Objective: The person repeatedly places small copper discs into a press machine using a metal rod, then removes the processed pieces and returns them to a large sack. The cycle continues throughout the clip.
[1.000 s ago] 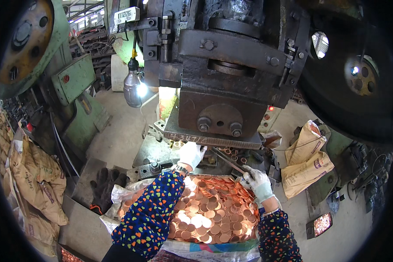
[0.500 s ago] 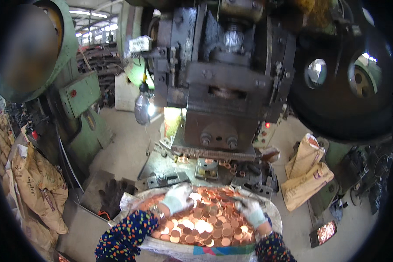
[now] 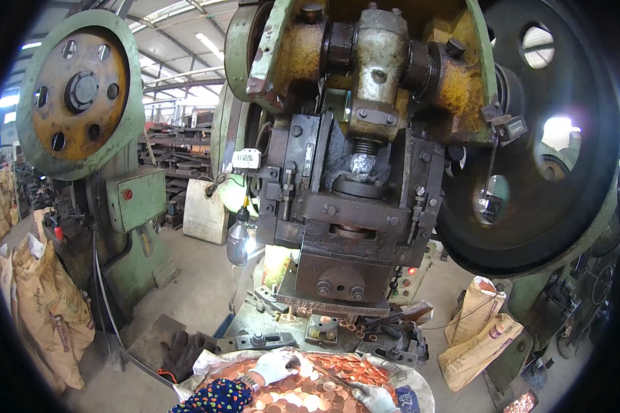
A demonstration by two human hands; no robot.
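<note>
Copper-coloured round discs (image 3: 327, 396) lie heaped in front of me on a pale sack-like sheet (image 3: 417, 385) with raised edges. My left hand (image 3: 275, 366), in a white glove, rests over the left part of the heap with its fingers curled together. Whatever those fingers hold is too small to make out. At the right of the heap is my right hand (image 3: 375, 398), also gloved and partly cut off by the lower edge. Its fingers are closed on a thin dark rod (image 3: 339, 380) that points up and left across the discs.
Just beyond the heap stands a large press with its dark ram (image 3: 344, 265) above a small die block (image 3: 322, 329); copper rings (image 3: 360, 330) lie beside it. A lit lamp (image 3: 238, 241) hangs left of the ram. Dark gloves (image 3: 182, 354) lie at left, paper sacks (image 3: 479, 351) at right.
My view has tilted upward, so the heap and both hands sit lower in the picture and more of the press shows. Both hands stay over the discs.
</note>
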